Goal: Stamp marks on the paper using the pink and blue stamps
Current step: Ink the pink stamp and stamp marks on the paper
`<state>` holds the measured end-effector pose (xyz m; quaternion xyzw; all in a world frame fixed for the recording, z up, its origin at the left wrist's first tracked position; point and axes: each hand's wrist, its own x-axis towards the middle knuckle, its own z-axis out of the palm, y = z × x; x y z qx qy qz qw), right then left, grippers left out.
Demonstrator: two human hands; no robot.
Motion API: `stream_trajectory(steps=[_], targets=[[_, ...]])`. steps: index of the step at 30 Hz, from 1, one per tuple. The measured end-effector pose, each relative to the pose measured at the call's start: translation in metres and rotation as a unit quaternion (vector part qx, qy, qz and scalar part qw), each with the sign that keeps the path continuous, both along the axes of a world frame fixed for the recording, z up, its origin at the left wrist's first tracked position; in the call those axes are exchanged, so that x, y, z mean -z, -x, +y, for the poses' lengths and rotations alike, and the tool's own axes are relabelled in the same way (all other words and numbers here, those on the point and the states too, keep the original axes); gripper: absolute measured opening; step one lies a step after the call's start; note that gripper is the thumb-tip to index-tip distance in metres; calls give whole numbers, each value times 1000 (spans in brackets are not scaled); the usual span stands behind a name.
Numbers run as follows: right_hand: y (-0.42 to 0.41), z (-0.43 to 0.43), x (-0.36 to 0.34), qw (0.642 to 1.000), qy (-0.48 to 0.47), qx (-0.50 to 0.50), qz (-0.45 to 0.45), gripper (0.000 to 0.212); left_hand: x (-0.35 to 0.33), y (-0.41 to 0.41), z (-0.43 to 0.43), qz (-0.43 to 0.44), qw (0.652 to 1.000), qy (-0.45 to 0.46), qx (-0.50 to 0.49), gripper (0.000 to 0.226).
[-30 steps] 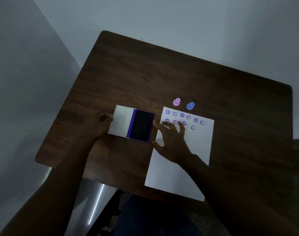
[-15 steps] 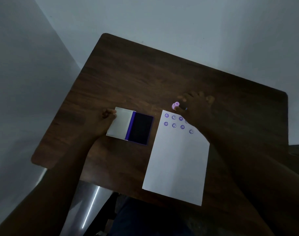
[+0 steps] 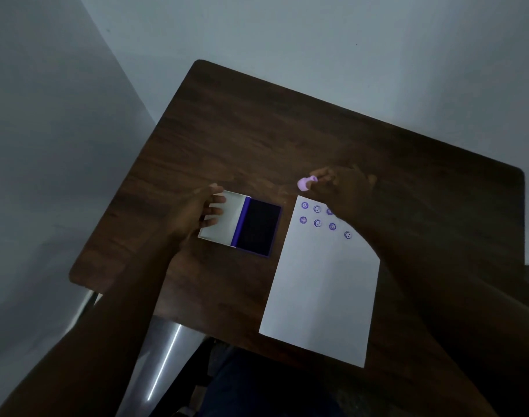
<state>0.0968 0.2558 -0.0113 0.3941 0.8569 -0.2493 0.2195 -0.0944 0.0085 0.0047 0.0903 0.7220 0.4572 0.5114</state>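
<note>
The white paper (image 3: 320,284) lies on the dark wooden table (image 3: 257,130), with several purple stamp marks (image 3: 317,223) in two rows near its far edge. My right hand (image 3: 341,188) is just beyond that edge, and its fingers are closed on the pink stamp (image 3: 305,183), which is tilted with its base pointing left. The blue stamp is hidden behind this hand. Left of the paper sits the open ink pad (image 3: 258,227) with its white lid (image 3: 224,219) folded out. My left hand (image 3: 197,213) rests its fingers on that lid.
The table's near-left corner (image 3: 76,272) hangs over a shiny metal leg (image 3: 164,350). Grey walls meet behind the table at the far left. My dark trousers (image 3: 257,386) show below the near edge.
My right hand left the paper, reached past its far edge and closed on the pink stamp, tipping it over. My left hand slid further onto the ink pad's lid.
</note>
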Motion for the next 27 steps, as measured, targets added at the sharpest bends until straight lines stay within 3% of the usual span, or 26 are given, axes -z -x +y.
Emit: stream_trajectory(steps=[2,4,6,10,16,20,24,27], targets=[[0,-27,-16,988,17,98,116,35,-3,-5,0,-10,999,-33,24,21],[-5,-58,-36,939,75,155,297,23,-8,-12,5,-22,997,-65,46,21],[-5,-77,-53,894,151,175,384,23,-15,-18,14,-44,993,-89,57,22],[5,-92,-56,870,208,207,396,24,-22,-24,28,-45,989,-122,74,30],[6,-97,-54,853,243,256,384,8,-22,-27,29,-57,986,-146,61,27],[6,-101,-55,845,267,263,380,22,-25,-30,29,-48,986,-148,59,29],[5,-103,-53,840,271,262,390,21,-23,-30,29,-74,985,-149,51,19],[1,-100,-56,786,321,323,417,16,-20,-24,25,-93,984,-151,30,18]])
